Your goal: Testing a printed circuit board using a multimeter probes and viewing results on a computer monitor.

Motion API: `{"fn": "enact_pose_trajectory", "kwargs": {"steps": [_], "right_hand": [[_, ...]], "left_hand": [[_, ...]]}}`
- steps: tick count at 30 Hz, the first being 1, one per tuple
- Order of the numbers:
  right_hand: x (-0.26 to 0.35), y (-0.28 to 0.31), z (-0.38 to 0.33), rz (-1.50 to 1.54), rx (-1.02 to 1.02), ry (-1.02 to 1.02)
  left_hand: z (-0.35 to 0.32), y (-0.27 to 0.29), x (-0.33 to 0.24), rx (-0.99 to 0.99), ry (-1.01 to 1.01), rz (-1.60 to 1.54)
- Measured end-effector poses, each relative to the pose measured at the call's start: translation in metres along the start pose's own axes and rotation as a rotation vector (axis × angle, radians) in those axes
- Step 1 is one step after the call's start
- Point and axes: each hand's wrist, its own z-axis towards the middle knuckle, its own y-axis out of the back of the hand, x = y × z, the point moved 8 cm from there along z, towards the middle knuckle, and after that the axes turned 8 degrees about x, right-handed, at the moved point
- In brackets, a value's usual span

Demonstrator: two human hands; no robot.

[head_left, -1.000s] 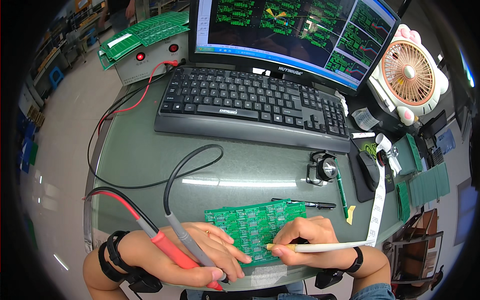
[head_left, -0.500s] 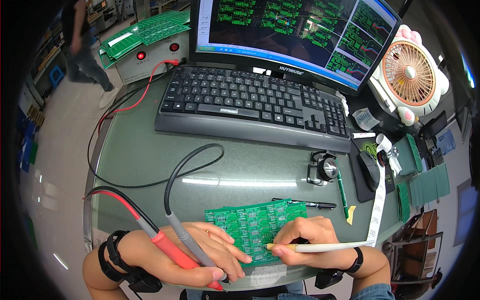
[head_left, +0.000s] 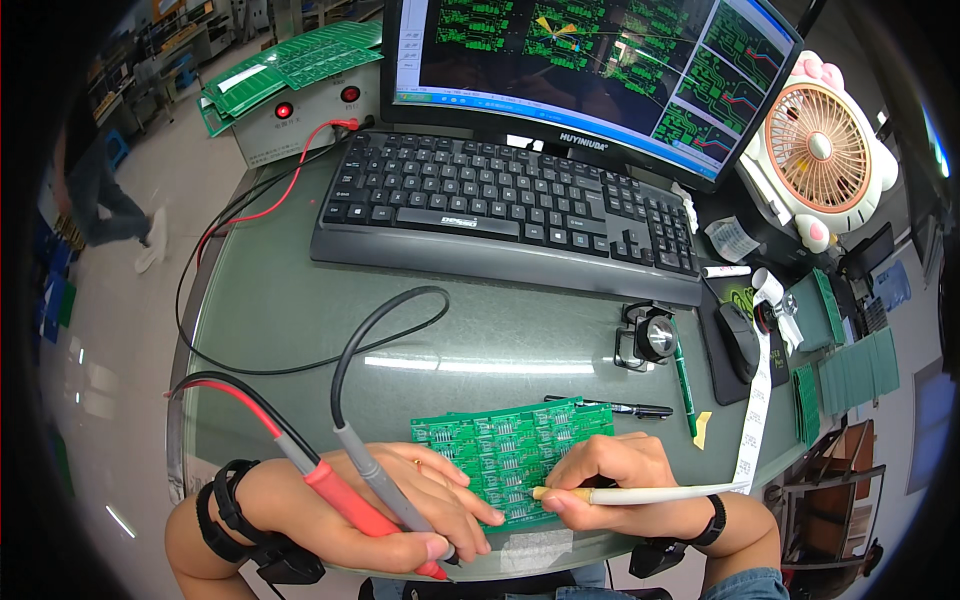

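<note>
My left hand (head_left: 430, 490) is closed on two test probes, one red (head_left: 345, 500) and one grey-black (head_left: 372, 478). Both slant down, their tips near the desk's front edge. Its outstretched fingers rest along the left edge of a green printed circuit board (head_left: 512, 455). Pinched in my right hand (head_left: 612, 470) is a slim white pen-like tool (head_left: 665, 494) with a tan front end. Its tip points left at the middle of the board, and whether it touches the surface is hard to tell. A bit of another board shows underneath.
Behind the board stand a black keyboard (head_left: 500, 200) and a monitor (head_left: 590, 60). To the right are a loupe (head_left: 655, 338), a green pen (head_left: 685, 390), a black marker (head_left: 640, 410), a mouse (head_left: 738, 340) and a fan (head_left: 820, 145). A probe cable (head_left: 345, 365) loops across the left.
On the monitor a yellow wedge-shaped mark with lines now shows near the upper middle. A person in the background has walked left. My hands, probes and the board look unmoved.
</note>
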Motion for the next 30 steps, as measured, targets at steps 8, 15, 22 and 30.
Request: {"fn": "enact_pose_trajectory", "kwargs": {"steps": [8,15,22,30], "right_hand": [[0.001,0.000,-0.001,0.079,-0.013,-0.017],[0.014,0.008,-0.002,0.200,0.137,-0.114],[0.042,0.013,0.020,0.369,0.177,-0.085],[0.020,0.027,0.016,0.639,0.010,-0.368]], "left_hand": [[0.000,0.000,-0.002,-0.004,0.000,0.001],[-0.001,0.013,-0.019,-0.135,-0.016,-0.149],[0.023,0.020,-0.049,-0.230,0.092,-0.230],[0.008,0.021,-0.013,-0.582,0.314,-0.365]]}}
